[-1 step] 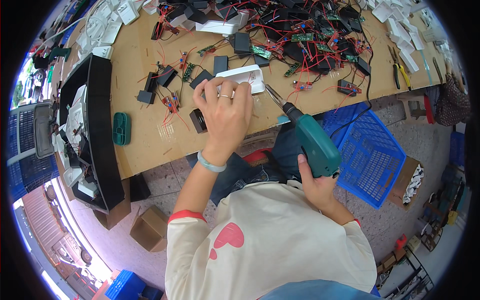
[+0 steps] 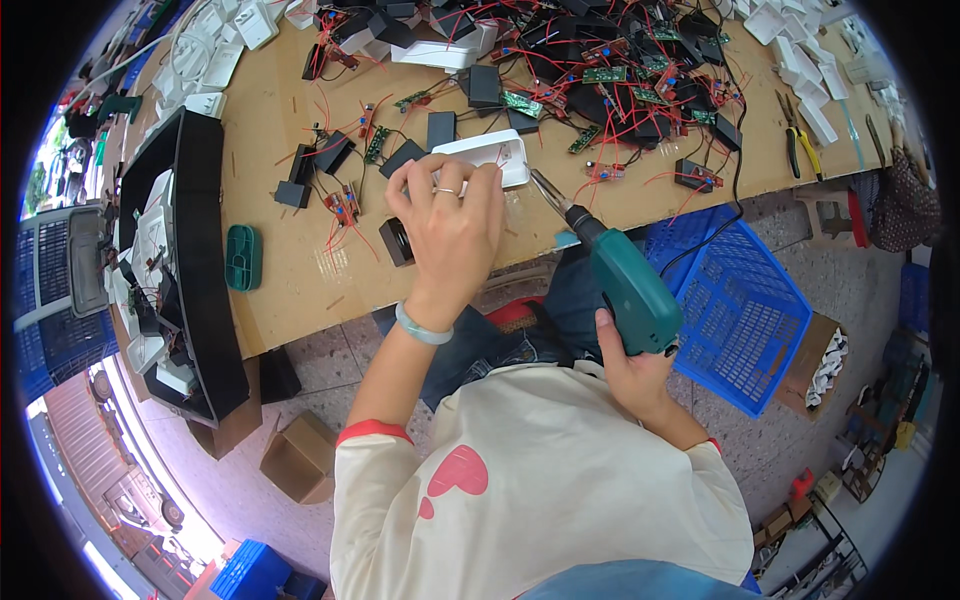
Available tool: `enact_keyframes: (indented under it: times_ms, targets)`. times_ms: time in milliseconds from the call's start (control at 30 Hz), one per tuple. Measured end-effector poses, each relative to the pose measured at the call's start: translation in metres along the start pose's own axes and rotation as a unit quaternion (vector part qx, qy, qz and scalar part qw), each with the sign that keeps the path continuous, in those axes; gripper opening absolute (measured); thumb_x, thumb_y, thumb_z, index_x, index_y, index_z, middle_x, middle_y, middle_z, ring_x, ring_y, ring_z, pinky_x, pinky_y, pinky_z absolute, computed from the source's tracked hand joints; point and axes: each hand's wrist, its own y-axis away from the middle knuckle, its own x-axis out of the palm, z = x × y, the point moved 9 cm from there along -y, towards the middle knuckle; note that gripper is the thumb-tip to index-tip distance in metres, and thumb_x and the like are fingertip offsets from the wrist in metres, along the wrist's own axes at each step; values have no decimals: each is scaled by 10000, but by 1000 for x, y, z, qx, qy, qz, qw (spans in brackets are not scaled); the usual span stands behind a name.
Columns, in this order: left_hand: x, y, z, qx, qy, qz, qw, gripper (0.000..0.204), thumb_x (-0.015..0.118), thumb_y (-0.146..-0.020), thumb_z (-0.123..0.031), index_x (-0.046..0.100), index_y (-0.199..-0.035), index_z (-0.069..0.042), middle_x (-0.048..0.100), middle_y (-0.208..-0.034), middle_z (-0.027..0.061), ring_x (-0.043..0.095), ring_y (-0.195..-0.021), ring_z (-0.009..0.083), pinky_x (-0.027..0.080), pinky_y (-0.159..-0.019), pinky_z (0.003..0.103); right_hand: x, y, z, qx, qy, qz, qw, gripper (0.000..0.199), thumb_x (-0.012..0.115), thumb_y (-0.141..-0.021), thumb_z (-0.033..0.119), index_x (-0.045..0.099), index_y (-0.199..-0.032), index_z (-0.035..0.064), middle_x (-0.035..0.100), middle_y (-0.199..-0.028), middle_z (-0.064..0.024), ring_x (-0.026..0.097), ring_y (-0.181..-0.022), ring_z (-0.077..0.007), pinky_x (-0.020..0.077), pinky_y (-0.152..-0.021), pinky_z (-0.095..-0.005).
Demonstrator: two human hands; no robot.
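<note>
No words, numbers or signs can be read; none on the green power tool [image 2: 632, 285] crossing the front edge of the table [image 2: 290, 300].

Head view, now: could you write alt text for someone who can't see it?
The right hand holds a green pistol-shaped tool with a pointed metal tip; the left hand is at a white case on a tan workbench. Beyond lie heaped black boxes and green circuit boards.
</note>
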Motion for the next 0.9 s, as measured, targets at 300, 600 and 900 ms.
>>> enact_keyframes:
  times_ms: [300,600,900]
  targets:
    - [6,-2,-2,-5,-14,7,1000,96,738,-799,-129,683,-836,-59,633,-985,66,551,-1079,296,356,-948,508,13,-3,-6,30,-10,26,999,300,728,-895,44,604,-1159,-27,696,-943,-120,674,-746,-152,530,-678,-280]
    - [19,-3,10,-47,32,12,998,84,730,-816,-123,722,-831,-41,638,-1191,106,504,-1258,367,324,-999,537,24,-9,-6,45,1,44,998,323,716,-911,51,570,-1190,-20,703,-896,-109,672,-733,-142,536,-683,-276]
    - [22,0,10,-40,20,16,999,97,736,-836,-137,729,-865,-45,647,-1204,101,518,-1249,358,321,-998,533,24,-13,-4,37,18,41,998,319,708,-922,63,565,-1195,-17,700,-897,-108,674,-749,-148,537,-698,-282]
